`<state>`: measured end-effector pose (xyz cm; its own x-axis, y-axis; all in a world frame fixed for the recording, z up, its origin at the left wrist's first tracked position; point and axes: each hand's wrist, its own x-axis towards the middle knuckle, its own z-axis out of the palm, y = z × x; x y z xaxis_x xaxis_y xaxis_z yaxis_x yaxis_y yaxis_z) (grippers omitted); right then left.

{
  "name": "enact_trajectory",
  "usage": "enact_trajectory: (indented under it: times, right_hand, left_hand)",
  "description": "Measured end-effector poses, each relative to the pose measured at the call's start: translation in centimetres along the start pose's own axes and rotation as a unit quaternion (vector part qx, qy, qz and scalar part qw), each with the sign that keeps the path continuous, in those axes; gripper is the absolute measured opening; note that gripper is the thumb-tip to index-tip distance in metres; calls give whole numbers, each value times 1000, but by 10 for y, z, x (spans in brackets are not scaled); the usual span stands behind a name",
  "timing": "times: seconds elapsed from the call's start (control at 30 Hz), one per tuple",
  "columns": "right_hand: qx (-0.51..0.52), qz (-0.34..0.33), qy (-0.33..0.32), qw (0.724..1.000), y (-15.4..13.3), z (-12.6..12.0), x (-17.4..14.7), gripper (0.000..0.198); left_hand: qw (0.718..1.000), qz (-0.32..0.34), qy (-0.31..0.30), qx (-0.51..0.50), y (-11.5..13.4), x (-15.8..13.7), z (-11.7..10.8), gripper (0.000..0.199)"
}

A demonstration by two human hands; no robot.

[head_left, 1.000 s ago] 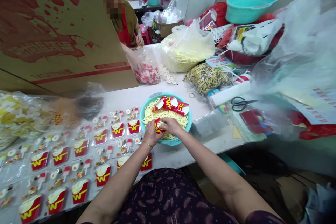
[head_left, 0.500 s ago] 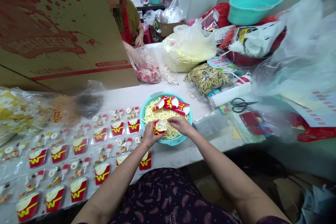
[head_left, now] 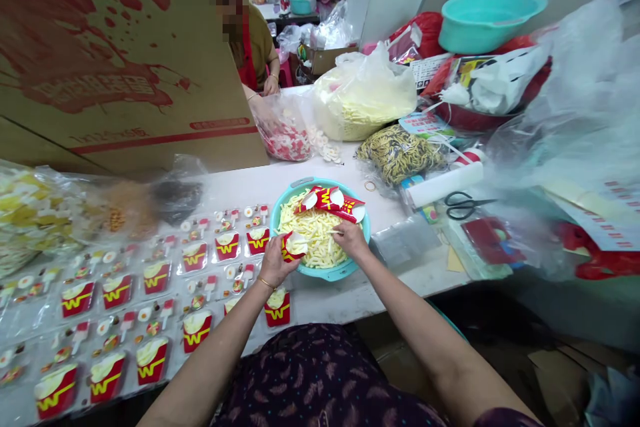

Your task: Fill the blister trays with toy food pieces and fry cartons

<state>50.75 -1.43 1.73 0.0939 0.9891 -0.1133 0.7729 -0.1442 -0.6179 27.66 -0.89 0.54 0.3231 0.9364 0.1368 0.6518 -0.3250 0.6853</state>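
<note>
My left hand (head_left: 279, 264) grips a small red fry box (head_left: 294, 247) with a yellow W, tilted over the left rim of a turquoise basin (head_left: 331, 273). Pale yellow toy fries (head_left: 320, 240) fill the basin, and some pale pieces show in the mouth of the held box. At the basin's right side, my right hand (head_left: 351, 240) has its fingertips pinched on toy fries. Several flat red fry boxes (head_left: 327, 200) lie on top of the fries at the back. To the left, filled fry boxes (head_left: 227, 246) sit in rows of clear plastic trays with small toy pieces.
A big cardboard carton (head_left: 200, 100) stands at the back left. Behind it a co-worker's arm (head_left: 256, 101) reaches into a bag of red and white pieces (head_left: 287, 140). Black scissors (head_left: 463, 205), a white roll (head_left: 445, 185) and stuffed bags crowd the right.
My left hand has shifted left with the fry box, away from my right hand. My right hand has moved slightly right and its fingers have closed among the fries.
</note>
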Motion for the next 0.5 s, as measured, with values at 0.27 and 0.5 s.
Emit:
enact_trajectory:
  times: [0.27,0.5]
  right_hand:
    - [285,-14,-82,955,-23,-3,1,28]
    - [110,-94,-51,988,-41,1,-9,14]
  left_hand:
    - [998,24,-41,-33,17,11,17,62]
    - [998,17,-26,-46,26,11,26,61]
